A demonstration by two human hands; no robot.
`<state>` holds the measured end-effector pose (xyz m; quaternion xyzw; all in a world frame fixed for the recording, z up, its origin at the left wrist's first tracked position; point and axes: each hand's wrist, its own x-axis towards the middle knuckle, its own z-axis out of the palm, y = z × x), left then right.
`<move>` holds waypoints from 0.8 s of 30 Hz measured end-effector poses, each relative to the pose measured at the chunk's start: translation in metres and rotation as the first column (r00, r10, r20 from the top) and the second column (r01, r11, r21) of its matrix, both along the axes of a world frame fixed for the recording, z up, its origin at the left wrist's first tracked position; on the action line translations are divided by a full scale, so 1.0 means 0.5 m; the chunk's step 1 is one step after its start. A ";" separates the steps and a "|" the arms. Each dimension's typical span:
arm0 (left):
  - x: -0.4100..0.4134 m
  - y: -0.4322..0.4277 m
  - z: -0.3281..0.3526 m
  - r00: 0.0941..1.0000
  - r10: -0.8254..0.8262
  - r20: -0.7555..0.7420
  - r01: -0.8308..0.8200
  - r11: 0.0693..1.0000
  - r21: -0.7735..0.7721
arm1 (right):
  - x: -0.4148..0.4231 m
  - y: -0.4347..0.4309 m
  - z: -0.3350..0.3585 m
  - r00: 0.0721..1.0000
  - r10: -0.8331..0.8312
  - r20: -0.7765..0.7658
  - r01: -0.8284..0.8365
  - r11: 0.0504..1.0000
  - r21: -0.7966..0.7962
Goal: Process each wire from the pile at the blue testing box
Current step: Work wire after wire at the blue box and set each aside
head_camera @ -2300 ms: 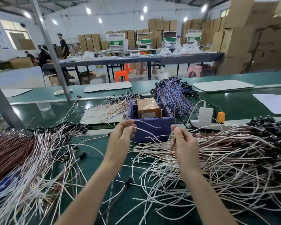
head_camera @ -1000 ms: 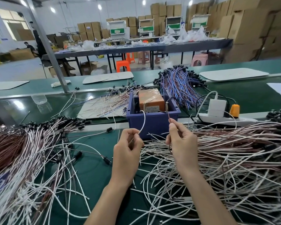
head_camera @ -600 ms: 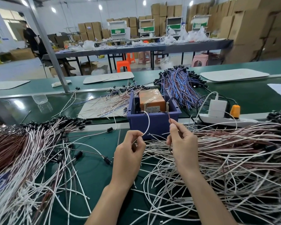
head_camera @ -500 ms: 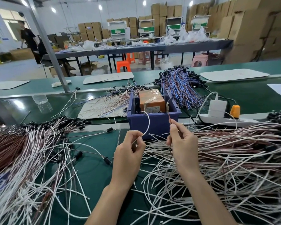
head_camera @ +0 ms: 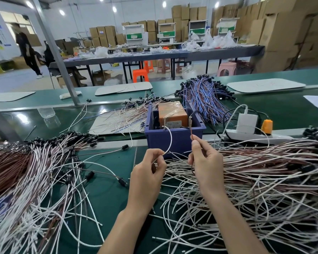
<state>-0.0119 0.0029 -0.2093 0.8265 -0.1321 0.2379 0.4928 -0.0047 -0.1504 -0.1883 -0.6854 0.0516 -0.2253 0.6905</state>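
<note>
Since the look a couple of seconds back, both your hands have come down and settled just in front of the blue testing box (head_camera: 173, 139). The lead ends that hung in the air then now reach its two upright pins. Over the last half second nothing on the worktop (head_camera: 108, 189) has shifted.

Your left hand (head_camera: 147, 173) pinches a white lead (head_camera: 170, 140) between thumb and fingertips. The lead arcs up to the left pin (head_camera: 165, 122) on the box's near edge. Your right hand (head_camera: 206, 162) pinches a brown lead (head_camera: 191, 132), its tip held up at the foot of the right pin (head_camera: 190, 119). Whether either tip makes firm contact is too fine to tell, as is whether both leads belong to one wire.

You look to be mid-test on this piece, and the job looks far from done. A large tangled pile (head_camera: 261, 173) lies right of the box. Another heap (head_camera: 26, 171) left of the box is probably what you have already checked, though nothing marks it so. A blue-and-red bundle (head_camera: 204, 99) lies behind the box.
</note>
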 end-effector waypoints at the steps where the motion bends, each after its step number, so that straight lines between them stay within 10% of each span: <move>1: -0.001 0.000 0.000 1.000 0.001 0.001 -0.001 1.000 0.000 | 0.000 0.001 0.000 1.000 0.001 -0.002 -0.001 1.000 0.001; 24: 0.001 0.000 -0.001 1.000 -0.001 0.022 0.001 1.000 0.029 | -0.006 0.012 0.012 1.000 -0.011 -0.007 0.011 1.000 -0.016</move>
